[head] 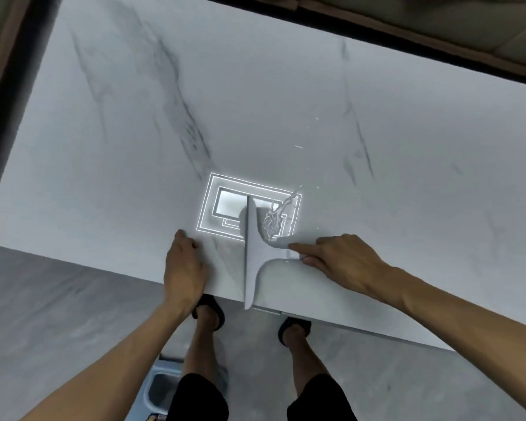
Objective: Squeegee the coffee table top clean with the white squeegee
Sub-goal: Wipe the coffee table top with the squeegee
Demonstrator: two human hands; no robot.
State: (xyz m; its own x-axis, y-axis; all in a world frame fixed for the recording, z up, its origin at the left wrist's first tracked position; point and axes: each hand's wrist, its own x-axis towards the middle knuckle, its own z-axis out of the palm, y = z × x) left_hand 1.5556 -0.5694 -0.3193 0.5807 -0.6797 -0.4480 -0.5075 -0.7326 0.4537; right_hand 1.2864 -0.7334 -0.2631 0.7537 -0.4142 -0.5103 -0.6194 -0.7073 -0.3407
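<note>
The white squeegee rests on the white marble coffee table top, its long blade running from the near edge toward the middle. My right hand grips its handle, index finger stretched along it. Water pools and streaks just right of the blade, with small drops farther up. My left hand lies flat over the table's near edge, left of the blade, holding nothing.
A bright ceiling-light reflection glares on the top by the blade. A light blue basin sits on the grey floor by my left leg. A sofa edge borders the table's far side.
</note>
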